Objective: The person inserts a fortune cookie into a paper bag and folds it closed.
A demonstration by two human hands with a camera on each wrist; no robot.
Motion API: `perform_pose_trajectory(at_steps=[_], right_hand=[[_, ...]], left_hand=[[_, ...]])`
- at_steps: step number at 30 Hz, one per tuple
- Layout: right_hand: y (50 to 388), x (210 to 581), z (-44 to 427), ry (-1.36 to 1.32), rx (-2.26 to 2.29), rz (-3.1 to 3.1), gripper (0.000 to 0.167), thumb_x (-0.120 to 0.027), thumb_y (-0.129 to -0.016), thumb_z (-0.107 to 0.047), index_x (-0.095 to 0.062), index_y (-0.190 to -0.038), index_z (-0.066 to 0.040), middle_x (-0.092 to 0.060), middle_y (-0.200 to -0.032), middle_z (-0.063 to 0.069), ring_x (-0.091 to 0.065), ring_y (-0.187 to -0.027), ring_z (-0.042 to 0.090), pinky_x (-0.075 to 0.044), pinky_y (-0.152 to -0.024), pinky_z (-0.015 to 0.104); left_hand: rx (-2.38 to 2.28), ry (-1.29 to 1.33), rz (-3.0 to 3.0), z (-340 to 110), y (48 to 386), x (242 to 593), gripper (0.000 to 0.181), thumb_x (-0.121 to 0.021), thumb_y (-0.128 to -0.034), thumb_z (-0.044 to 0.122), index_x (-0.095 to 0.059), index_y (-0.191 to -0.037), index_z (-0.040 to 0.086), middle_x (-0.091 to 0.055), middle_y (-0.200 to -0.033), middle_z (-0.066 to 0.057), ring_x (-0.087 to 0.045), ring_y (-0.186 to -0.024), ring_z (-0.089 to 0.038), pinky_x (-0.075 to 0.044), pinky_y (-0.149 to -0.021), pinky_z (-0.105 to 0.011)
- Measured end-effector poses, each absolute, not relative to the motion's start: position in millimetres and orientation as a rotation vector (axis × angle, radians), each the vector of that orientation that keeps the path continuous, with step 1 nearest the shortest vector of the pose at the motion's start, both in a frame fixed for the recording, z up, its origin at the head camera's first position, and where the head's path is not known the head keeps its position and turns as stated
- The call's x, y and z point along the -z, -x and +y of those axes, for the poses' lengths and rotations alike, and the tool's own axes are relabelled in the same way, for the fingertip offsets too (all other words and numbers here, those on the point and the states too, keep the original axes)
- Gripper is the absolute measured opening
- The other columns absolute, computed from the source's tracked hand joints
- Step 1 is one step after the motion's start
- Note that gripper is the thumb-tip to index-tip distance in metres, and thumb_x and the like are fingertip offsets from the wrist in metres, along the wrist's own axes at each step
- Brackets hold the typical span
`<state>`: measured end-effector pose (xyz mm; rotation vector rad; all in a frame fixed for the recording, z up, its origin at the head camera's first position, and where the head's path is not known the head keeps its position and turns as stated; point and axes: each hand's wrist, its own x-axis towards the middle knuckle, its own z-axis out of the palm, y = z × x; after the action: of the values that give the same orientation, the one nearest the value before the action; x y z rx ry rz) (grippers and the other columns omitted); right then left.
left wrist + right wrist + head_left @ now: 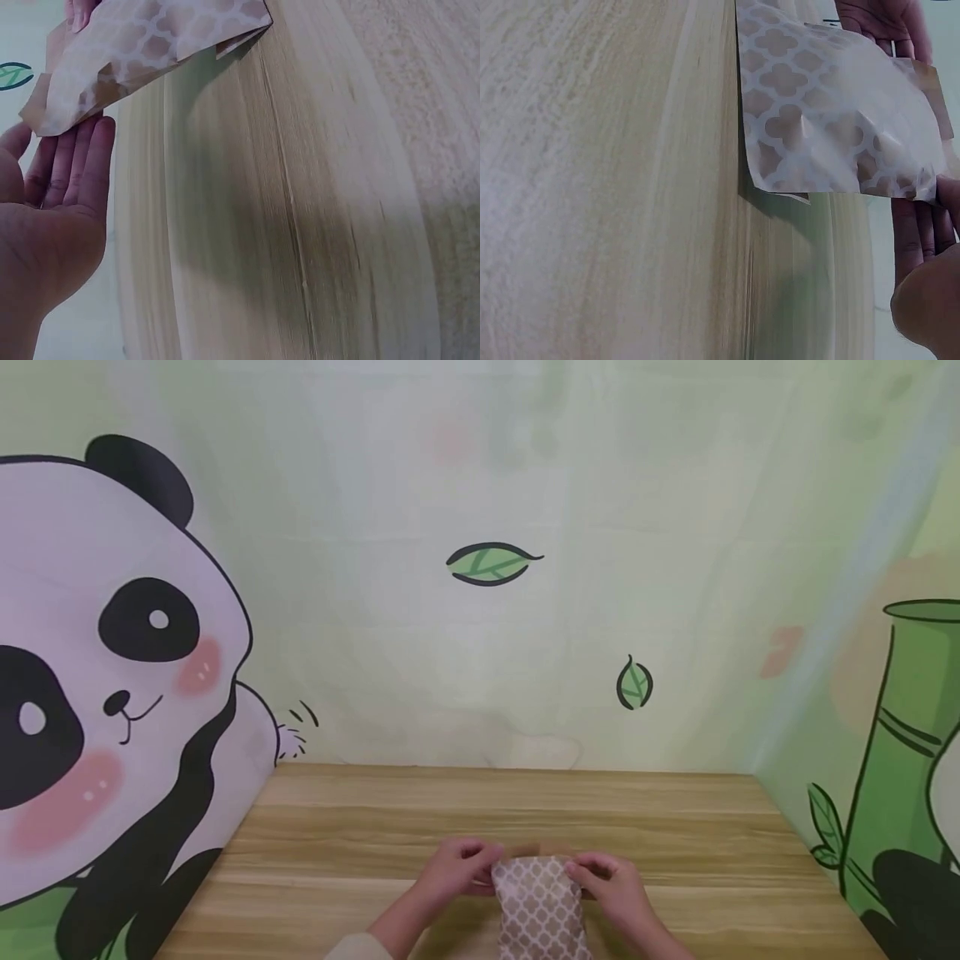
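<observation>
A brown paper bag (538,902) with a white quatrefoil lattice print stands at the table's front middle, its top end away from me. My left hand (459,868) pinches the left corner of that end between thumb and fingers. At the opposite corner, my right hand (611,885) pinches the paper the same way. Seen from the left wrist, the bag (157,45) is creased near the held end, with the left hand's (60,217) fingers under it. In the right wrist view the bag's (817,105) printed face bulges slightly. Whatever is inside is hidden.
The wood-grain table (360,827) extends around the bag to both sides and behind. A pale green backdrop (375,635) with a printed panda (142,693), leaves and bamboo (900,735) rises at the table's back and sides.
</observation>
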<state>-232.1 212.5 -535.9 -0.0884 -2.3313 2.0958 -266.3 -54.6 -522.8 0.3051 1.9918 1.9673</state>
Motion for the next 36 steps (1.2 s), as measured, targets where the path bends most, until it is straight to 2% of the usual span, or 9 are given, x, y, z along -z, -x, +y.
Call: perform_pose_trajectory(at_steps=[7, 17, 26, 30, 32, 36], right_hand=[[232.1, 536.8, 214.6, 0.108, -2.095, -2.335, 0.022, -0.074, -0.099, -0.003, -0.072, -0.111, 0.015, -0.074, -0.092, 0.007, -0.069, -0.083, 0.012, -0.065, -0.076, 0.031], [234.8, 542.7, 218.9, 0.06, -2.139, -2.36, 0.025, -0.073, -0.1, -0.004, -0.07, -0.113, 0.017, -0.072, -0.092, 0.006, -0.069, -0.083, 0.013, -0.064, -0.075, 0.029], [237.9, 541.7, 225.8, -0.101, -2.256, -2.388, 0.031, -0.069, -0.103, -0.007, -0.066, -0.118, 0.02, -0.074, -0.099, 0.004, -0.071, -0.09, 0.014, -0.064, -0.082, 0.032], [239.2, 532.8, 234.2, -0.149, -2.37, -2.412, 0.035, -0.056, -0.11, -0.014, -0.065, -0.122, 0.017, -0.074, -0.104, 0.004, -0.071, -0.096, 0.015, -0.063, -0.087, 0.032], [241.6, 527.8, 236.2, -0.132, -2.393, -2.443, 0.042, -0.051, -0.113, -0.024, -0.066, -0.123, 0.014, -0.074, -0.106, 0.005, -0.071, -0.098, 0.016, -0.063, -0.089, 0.033], [250.0, 520.0, 234.8, -0.155, -2.309, -2.566, 0.057, -0.05, -0.113, -0.041, -0.067, -0.123, 0.012, -0.074, -0.103, 0.008, -0.072, -0.095, 0.019, -0.064, -0.088, 0.036]], left_hand=[[-1.95, -0.418, 1.946, -58.3, 267.4, 524.4, 0.028, -0.073, -0.1016, 0.011, -0.071, -0.112, -0.016, -0.077, -0.096, -0.012, -0.077, -0.088, -0.024, -0.065, -0.086, -0.049], [-1.854, -0.494, 2.069, -61.8, 269.3, 525.8, 0.018, -0.072, -0.0998, 0.003, -0.074, -0.106, -0.014, -0.078, -0.093, -0.018, -0.078, -0.082, -0.026, -0.067, -0.077, -0.043], [-1.855, -0.464, 2.024, -63.3, 270.5, 521.6, 0.018, -0.071, -0.0998, 0.002, -0.074, -0.107, -0.015, -0.078, -0.089, -0.014, -0.076, -0.077, -0.021, -0.067, -0.077, -0.042], [-1.842, -0.471, 2.033, -63.6, 270.2, 519.2, 0.018, -0.072, -0.0997, 0.003, -0.074, -0.106, -0.014, -0.077, -0.089, -0.013, -0.077, -0.077, -0.024, -0.067, -0.077, -0.042], [-1.839, -0.472, 2.037, -63.7, 270.2, 518.5, 0.017, -0.072, -0.0995, 0.002, -0.074, -0.105, -0.014, -0.078, -0.089, -0.014, -0.077, -0.077, -0.026, -0.067, -0.077, -0.043], [-1.837, -0.468, 2.039, -63.3, 271.0, 518.6, 0.017, -0.072, -0.0996, 0.002, -0.075, -0.105, -0.014, -0.078, -0.09, -0.016, -0.077, -0.077, -0.027, -0.067, -0.076, -0.043]])
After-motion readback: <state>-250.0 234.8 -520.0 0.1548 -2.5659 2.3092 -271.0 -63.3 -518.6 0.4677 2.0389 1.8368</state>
